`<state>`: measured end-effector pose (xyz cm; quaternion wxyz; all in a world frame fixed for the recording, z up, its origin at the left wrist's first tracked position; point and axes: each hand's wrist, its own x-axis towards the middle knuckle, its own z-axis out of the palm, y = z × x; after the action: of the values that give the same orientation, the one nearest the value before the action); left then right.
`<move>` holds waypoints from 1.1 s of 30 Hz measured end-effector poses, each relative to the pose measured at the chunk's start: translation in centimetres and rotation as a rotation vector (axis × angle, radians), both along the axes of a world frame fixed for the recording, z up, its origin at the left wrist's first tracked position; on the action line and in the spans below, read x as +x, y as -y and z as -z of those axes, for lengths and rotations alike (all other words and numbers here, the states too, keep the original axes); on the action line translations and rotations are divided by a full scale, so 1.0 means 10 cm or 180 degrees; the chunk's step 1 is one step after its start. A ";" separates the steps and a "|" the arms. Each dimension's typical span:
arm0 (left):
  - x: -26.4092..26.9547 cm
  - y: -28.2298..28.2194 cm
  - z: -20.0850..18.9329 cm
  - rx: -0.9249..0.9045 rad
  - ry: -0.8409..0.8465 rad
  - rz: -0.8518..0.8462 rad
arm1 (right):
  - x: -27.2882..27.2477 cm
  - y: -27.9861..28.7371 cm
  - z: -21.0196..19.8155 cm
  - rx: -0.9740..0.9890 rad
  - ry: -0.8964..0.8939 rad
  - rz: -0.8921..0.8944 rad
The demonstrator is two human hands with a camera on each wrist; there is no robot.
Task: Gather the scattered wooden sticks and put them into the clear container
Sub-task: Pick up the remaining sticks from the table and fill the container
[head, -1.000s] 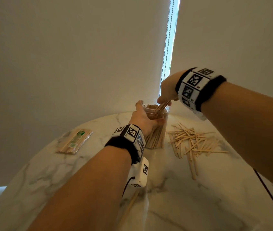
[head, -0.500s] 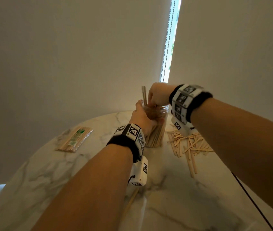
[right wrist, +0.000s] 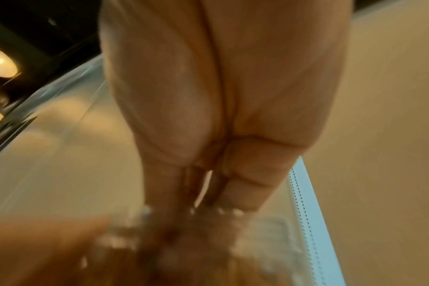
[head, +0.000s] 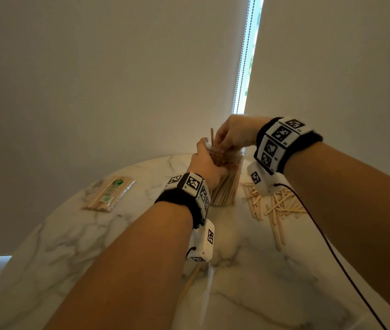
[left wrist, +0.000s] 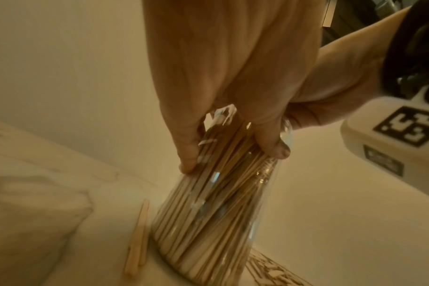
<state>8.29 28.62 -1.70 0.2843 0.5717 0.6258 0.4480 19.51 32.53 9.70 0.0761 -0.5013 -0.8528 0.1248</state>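
The clear container (head: 227, 186) stands on the marble table (head: 272, 270), packed with upright wooden sticks. My left hand (head: 207, 164) grips its upper wall; in the left wrist view the fingers (left wrist: 187, 154) wrap the container (left wrist: 208, 222). My right hand (head: 229, 136) is at the mouth, fingertips dipped in, pinching a stick (head: 212, 137) that pokes up above the rim. The right wrist view is blurred and shows only the palm and fingers (right wrist: 243, 185). Several loose sticks (head: 276, 207) lie scattered right of the container.
A wrapped packet of sticks (head: 109, 192) lies at the table's left. One long stick (head: 189, 283) lies under my left forearm. Two sticks (left wrist: 138, 241) rest against the container's base. A black cable (head: 327, 248) trails from my right wrist. A window blind hangs close behind.
My right hand came left and down from above the container's right rim onto its mouth, and its stick now stands upright. The left hand kept its grip.
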 end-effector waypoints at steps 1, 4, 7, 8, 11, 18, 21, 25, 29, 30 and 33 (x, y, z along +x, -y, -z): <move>0.00 0.00 0.00 0.0005 -0.0009 -0.0008 | 0.01 0.01 -0.01 -0.0014 0.0060 -0.0020; 0.00 0.01 0.00 0.0045 0.0037 0.0023 | -0.01 -0.02 -0.06 0.0301 -0.0199 0.0103; 0.00 0.01 0.02 0.0065 0.0084 0.0019 | -0.07 -0.04 -0.03 0.0619 -0.0404 0.0024; 0.00 0.01 0.01 0.0046 0.0067 0.0005 | -0.10 -0.04 0.00 0.0652 -0.0176 -0.0073; 0.01 0.00 0.00 -0.0008 -0.0030 -0.0033 | -0.12 -0.01 0.09 0.0537 0.0191 -0.0158; 0.01 0.18 -0.20 -0.0211 -0.0078 0.0014 | 0.28 0.38 0.02 0.0850 -0.0763 0.0059; 0.00 0.37 -0.36 -0.0443 -0.0439 0.0002 | 0.55 0.74 0.07 0.0932 -0.1165 0.0268; -0.07 0.83 -0.47 -0.1127 -0.1645 -0.0013 | 0.83 1.03 0.45 0.0215 -0.0184 0.0622; -0.21 1.38 -0.35 -0.1677 -0.2066 0.0270 | 0.92 1.25 0.78 -0.0096 0.1067 0.0845; -0.22 1.53 -0.31 -0.1883 -0.2186 0.0324 | 0.92 1.30 0.84 -0.0178 0.1212 0.0900; -0.16 1.90 -0.20 -0.2415 -0.2846 0.0619 | 0.92 1.31 1.01 -0.0305 0.1315 0.1043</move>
<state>6.72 9.65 0.31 0.2173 0.6181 0.7460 -0.1193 28.68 19.43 -0.39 -0.1043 -0.6506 -0.7508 0.0462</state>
